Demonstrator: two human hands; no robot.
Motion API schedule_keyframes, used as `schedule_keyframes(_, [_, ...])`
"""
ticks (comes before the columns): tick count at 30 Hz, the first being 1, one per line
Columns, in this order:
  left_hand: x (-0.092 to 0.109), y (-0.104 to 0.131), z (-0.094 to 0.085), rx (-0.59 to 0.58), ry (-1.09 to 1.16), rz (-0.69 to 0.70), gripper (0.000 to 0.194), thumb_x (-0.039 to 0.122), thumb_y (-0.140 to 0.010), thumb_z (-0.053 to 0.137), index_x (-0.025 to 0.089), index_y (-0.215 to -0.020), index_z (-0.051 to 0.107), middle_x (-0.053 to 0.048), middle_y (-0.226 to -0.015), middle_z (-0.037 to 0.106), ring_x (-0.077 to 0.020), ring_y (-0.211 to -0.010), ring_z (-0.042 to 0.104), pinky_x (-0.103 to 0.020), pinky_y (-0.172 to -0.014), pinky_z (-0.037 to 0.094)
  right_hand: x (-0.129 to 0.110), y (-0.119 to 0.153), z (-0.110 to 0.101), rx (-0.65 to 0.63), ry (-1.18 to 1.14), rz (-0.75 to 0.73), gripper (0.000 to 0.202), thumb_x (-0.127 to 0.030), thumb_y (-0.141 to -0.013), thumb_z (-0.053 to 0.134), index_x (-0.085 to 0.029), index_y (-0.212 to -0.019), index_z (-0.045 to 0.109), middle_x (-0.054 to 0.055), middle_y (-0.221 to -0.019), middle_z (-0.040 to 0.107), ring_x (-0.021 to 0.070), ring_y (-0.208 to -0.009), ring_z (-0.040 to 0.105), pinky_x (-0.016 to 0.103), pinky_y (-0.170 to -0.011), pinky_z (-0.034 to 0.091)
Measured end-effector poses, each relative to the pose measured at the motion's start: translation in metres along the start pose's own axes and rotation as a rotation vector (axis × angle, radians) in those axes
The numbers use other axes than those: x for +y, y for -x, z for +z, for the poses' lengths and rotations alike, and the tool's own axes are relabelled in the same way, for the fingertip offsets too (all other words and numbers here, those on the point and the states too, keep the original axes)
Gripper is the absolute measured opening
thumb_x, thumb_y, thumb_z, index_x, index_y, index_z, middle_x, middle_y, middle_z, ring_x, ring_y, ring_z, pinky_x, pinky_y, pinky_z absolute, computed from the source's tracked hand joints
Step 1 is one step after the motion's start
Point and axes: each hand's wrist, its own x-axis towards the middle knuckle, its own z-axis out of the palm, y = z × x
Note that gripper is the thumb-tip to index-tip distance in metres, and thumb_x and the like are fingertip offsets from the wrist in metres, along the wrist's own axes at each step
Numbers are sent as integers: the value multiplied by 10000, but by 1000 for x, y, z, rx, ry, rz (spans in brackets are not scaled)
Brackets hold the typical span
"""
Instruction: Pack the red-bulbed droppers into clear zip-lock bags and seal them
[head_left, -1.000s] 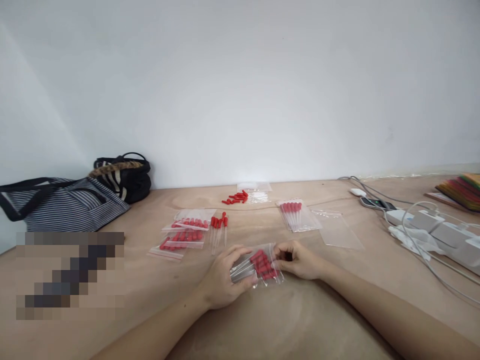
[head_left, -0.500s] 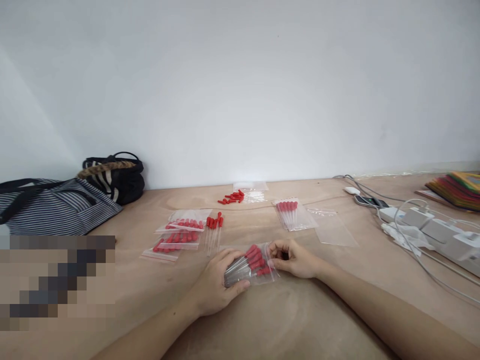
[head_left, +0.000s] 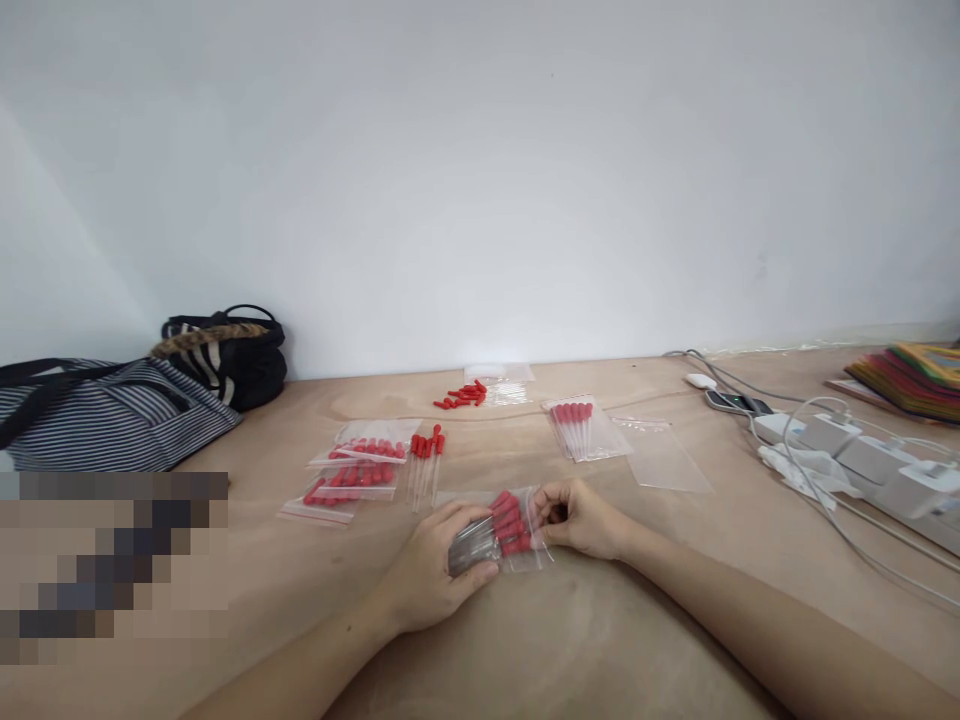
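A: Left side?
B: Striped bag (head_left: pixel 142 415) is slumping by the wall (head_left: pixel 480 200). Then filled bags (head_left: pixel 326 512) are overlapping on the desk (head_left: pixel 525 655), loose droppers (head_left: pixel 427 448) lying just beside them.
A: Hands?
B: Left hand (head_left: pixel 426 575) is half curling, thumb and fingers holding the stem end of a clear bag (head_left: pixel 521 563). Red-capped droppers (head_left: pixel 511 522) are lying inside. Right hand (head_left: pixel 590 520) is pinching the bag's right edge, fingertips nearly together.
A: Bag position?
B: Sitting front-centre, between both hands.
A: Further right?
B: Another filled bag (head_left: pixel 609 438) is lying just beside a flat clear bag (head_left: pixel 666 465).
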Motion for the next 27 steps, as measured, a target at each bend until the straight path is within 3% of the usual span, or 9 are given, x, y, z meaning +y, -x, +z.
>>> schedule_keyframes(4, [-2,0,1,1,4,29,424,233,-698,600,213,-1108,493,-70,-1112,558,-243,-1004,534,-406,-869,434,-2,0,3,31,50,-6,354,-347,-464,787,-136,-658,580,-35,-592,572,59,-503,443,193,-490,319])
schedule_keyframes(7, [-3,2,2,-21,6,93,431,238,-712,599,215,-1127,487,-75,-1147,539,-240,-1028,522,-401,-881,433,-4,4,-3,-25,68,6,347,-349,-478,781,-139,-657,572,-42,-574,549,58,-493,424,192,-474,307])
schedule_keyframes(11, [1,4,7,-75,-24,215,424,241,-729,597,199,-1140,501,-95,-1175,526,-246,-1046,517,-398,-892,436,-6,17,-27,-163,86,41,364,-368,-503,768,-149,-650,516,-62,-548,478,57,-484,397,188,-452,297])
schedule_keyframes(16, [-1,-14,13,-68,-81,420,315,210,-792,543,215,-1107,545,-82,-1151,548,-221,-1042,518,-375,-893,441,-6,31,-63,-91,322,-34,447,-352,-482,783,-166,-795,524,-54,-649,445,71,-560,391,190,-484,307])
schedule_keyframes(18, [-7,-27,16,20,-144,468,244,162,-824,477,211,-1036,587,-84,-1089,575,-226,-1039,515,-410,-906,423,-4,33,-68,-91,422,-61,457,-363,-502,772,-173,-852,548,-44,-671,455,81,-573,397,196,-490,312])
schedule_keyframes(22, [-18,-38,18,273,-171,413,218,121,-831,419,157,-950,597,-111,-1004,580,-222,-998,526,-399,-859,451,-1,29,-56,-3,504,-105,336,-363,-608,706,-172,-840,555,-25,-693,499,89,-570,426,206,-498,333])
schedule_keyframes(25, [-19,-29,16,297,-138,389,187,221,-808,507,161,-974,569,-96,-973,574,-200,-918,556,-351,-801,485,1,24,-36,105,543,-144,254,-341,-676,651,-175,-844,558,-25,-663,519,91,-548,448,209,-497,342])
schedule_keyframes(27, [-19,-21,14,280,-154,408,270,293,-761,585,161,-995,555,-91,-963,576,-203,-889,563,-341,-775,496,2,20,-24,151,580,-181,218,-331,-703,626,-173,-839,565,-30,-619,516,91,-524,450,206,-485,335])
